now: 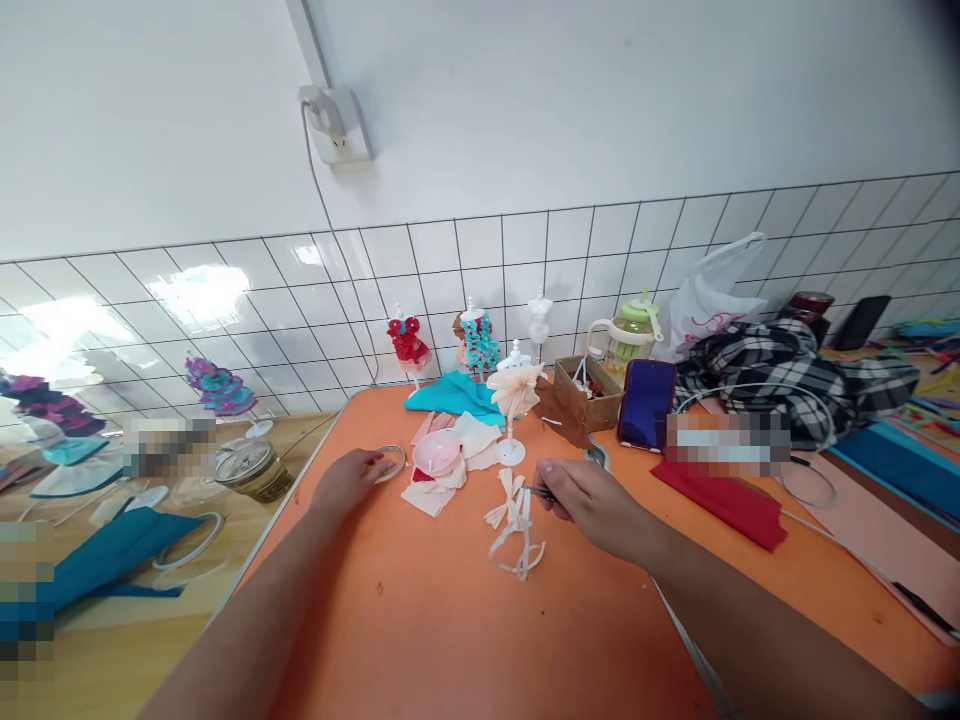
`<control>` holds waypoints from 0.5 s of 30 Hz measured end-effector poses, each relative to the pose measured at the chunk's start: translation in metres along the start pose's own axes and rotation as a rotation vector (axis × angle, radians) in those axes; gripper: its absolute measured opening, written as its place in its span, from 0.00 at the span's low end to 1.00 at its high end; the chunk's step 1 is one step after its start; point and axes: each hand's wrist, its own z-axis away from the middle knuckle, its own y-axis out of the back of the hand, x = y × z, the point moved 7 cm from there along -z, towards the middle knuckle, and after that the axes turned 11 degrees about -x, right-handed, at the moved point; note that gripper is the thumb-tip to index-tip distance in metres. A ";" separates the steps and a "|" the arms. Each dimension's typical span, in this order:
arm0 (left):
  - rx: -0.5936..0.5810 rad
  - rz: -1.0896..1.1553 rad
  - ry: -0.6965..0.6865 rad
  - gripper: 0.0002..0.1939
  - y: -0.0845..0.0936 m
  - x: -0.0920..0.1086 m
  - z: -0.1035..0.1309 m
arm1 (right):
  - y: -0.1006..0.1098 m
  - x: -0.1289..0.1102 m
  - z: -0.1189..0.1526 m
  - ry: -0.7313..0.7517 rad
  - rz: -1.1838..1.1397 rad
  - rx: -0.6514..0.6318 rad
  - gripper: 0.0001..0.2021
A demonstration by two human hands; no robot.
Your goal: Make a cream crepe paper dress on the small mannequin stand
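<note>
On the left of the orange table, my left hand (352, 482) has its fingertips closed at the edge of a small whitish ring (402, 462), perhaps a roll of tape. In my right hand (581, 497) is a slim dark metal tool (541, 493), which looks like tweezers. Its tip meets a white ribbon (523, 512) that trails in loops over the table. Pale pleated fabric pieces (510, 488) lie beside that ribbon. Just behind stands a small white dress form (511, 448) wearing a cream ruffle (516, 388). A pink bowl (437, 453) sits among cream fabric scraps (429, 498).
Along the tiled wall stand more mini dress forms, one in red (407, 342), one in turquoise (480, 340). A cardboard box (589, 400), a phone (646, 402), a green-lidded jug (636, 325) and red fabric (724, 500) occupy the right. A lidded jar (255, 470) is at left.
</note>
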 end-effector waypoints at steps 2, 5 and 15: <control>0.253 0.161 0.096 0.31 0.022 0.000 0.017 | -0.001 -0.007 -0.001 0.011 0.015 -0.009 0.25; 0.344 0.591 -0.128 0.33 0.038 0.043 0.052 | -0.002 -0.016 -0.006 0.024 0.076 0.000 0.24; -0.620 1.324 -0.424 0.15 -0.023 0.164 0.129 | -0.002 -0.023 -0.028 -0.045 0.493 0.128 0.23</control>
